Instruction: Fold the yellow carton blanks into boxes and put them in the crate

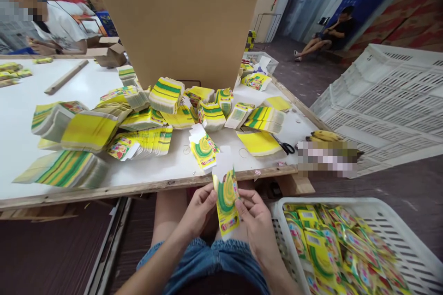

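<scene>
Between my hands, above my lap, is a yellow and green printed carton [227, 198] with its white top flap standing up. My left hand [200, 207] pinches its left edge between thumb and fingers. On the opposite edge, my right hand [254, 212] has its thumb and fingers closed around the carton. Just beyond it, another carton [203, 148] with white flaps lies on the table near the front edge. Several bundles of flat cartons [90, 129] are spread behind and to the left.
A white plastic basket [346, 201] of filled yellow packets stands at my right. Scissors [287, 147] lie by a stack at the table's right. A tall cardboard sheet [180, 23] blocks the middle. White crates [384, 101] stand right; one person sits far back, another at left.
</scene>
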Motion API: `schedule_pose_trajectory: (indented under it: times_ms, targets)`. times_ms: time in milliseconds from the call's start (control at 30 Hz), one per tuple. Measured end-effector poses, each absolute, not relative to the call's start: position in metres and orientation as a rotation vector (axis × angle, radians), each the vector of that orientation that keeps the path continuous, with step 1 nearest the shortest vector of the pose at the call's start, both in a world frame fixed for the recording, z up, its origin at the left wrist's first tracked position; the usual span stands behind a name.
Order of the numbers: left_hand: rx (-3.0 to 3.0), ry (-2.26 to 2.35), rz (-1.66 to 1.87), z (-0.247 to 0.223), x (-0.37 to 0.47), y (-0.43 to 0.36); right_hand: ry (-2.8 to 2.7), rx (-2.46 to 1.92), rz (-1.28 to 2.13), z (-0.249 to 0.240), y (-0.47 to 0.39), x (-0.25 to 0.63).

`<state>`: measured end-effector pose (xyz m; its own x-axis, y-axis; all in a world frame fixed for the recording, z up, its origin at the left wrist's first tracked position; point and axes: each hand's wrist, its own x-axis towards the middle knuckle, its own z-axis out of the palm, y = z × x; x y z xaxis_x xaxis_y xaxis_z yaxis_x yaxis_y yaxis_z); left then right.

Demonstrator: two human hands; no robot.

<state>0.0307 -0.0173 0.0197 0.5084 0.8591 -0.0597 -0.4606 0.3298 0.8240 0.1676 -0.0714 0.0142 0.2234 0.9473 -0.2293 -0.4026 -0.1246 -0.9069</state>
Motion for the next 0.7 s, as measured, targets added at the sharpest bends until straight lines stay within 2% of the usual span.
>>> schedule_pose_trajectory:
  times_ms: [133,467,700]
  targets:
    - [0.866,0.471,0.871,0.0209,0.025,-0.0193,-0.78,-1.213,1.278,0.0078,-0.0709,0.1623]
    - [0.865,0.606,0.898,0.0145,0.0278,-0.0229,-0.838,-1.309,1.259,0.0042,-0.0728,0.1646]
    - [0.945,0.791,0.986,0.0142,0.0291,-0.0223,-0.943,-1.447,1.057,0.0032,-0.0712,0.1651]
